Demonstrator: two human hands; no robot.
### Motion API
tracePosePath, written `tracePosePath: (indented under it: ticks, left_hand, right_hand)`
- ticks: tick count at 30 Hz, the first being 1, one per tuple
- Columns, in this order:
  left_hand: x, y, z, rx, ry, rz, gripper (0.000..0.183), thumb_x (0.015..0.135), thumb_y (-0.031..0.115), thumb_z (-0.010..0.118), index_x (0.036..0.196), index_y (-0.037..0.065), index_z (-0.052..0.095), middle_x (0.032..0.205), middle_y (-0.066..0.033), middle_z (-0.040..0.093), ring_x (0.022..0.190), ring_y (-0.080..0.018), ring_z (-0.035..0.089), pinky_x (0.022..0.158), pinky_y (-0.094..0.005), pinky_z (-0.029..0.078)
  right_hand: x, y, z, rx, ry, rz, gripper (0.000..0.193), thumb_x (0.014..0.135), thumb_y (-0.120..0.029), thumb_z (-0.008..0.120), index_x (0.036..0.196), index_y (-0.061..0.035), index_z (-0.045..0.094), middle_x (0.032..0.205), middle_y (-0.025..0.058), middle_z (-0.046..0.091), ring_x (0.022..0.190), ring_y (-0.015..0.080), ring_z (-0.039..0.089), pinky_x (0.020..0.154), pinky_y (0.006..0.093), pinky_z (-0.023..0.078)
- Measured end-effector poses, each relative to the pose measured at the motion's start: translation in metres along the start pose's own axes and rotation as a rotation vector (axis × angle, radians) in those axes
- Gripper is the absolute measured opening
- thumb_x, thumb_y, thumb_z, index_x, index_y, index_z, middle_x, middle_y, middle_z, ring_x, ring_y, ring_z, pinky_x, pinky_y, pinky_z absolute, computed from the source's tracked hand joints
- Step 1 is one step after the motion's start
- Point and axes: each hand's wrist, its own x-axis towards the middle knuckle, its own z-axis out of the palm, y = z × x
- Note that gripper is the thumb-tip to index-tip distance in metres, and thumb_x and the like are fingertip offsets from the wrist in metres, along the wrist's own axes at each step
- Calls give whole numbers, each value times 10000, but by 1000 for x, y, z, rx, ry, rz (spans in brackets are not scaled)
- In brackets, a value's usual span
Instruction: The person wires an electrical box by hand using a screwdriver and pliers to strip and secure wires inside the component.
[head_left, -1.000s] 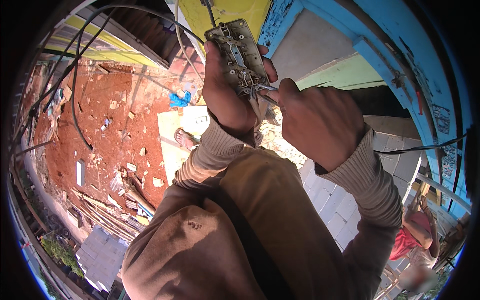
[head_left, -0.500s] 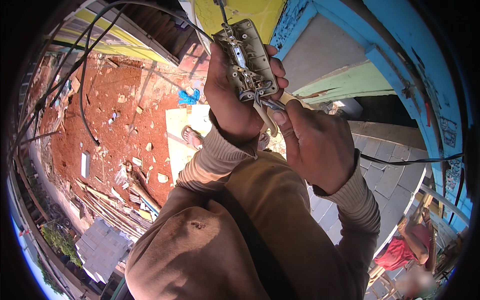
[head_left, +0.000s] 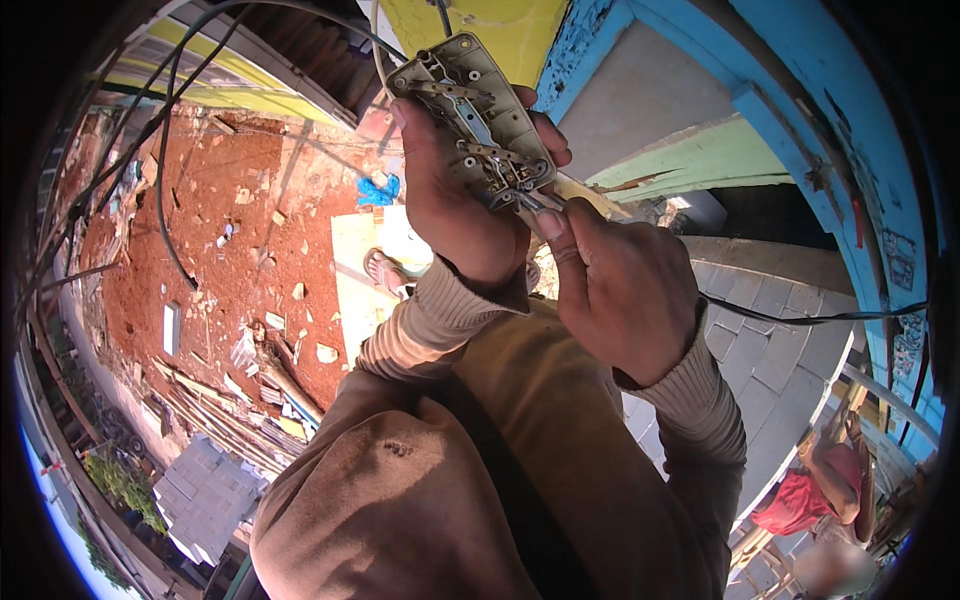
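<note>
Gripping switch plate (head_left: 478, 120), left hand (head_left: 455, 205) beneath cables (head_left: 170, 150).

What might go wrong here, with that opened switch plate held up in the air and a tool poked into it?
1. The left hand alone holds the switch plate; a slip could drop it to the rubble-strewn ground far below.
2. The right hand presses a thin tool into the plate's lower end, close to the left hand's fingers; it may skid and jab them.
3. Cables hang near; bare metal contacts could be risky if live, which I cannot tell.
</note>
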Motion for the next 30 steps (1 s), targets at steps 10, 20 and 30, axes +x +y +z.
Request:
tracePosePath:
  ticks: [10, 20, 30]
  left_hand:
    - [8, -14, -14, -40, -95, 106, 618, 1062, 494, 189, 1204, -21, 497, 901, -192, 652, 675, -273, 646, 586, -339, 539]
    - [14, -14, -20, -2, 18, -36, 618, 1047, 535, 220, 1170, 0, 503, 967, -182, 648, 650, -268, 645, 584, -346, 529]
    - [12, 1, -17, -84, -32, -102, 655, 1047, 522, 211, 1177, -20, 556, 859, -168, 684, 703, -263, 660, 616, -348, 543]
  right_hand:
    - [0, 9, 19, 161, 53, 46, 342, 1033, -294, 442, 921, -30, 628, 636, 212, 585, 619, 438, 585, 585, 517, 436]
    - [8, 14, 29, 259, 120, 45, 348, 1001, -302, 510, 777, -43, 571, 628, 169, 606, 600, 391, 616, 549, 489, 485]
    - [-3, 20, 22, 748, 57, 132, 374, 1050, -286, 458, 857, 10, 581, 565, 150, 497, 484, 294, 502, 515, 380, 402]
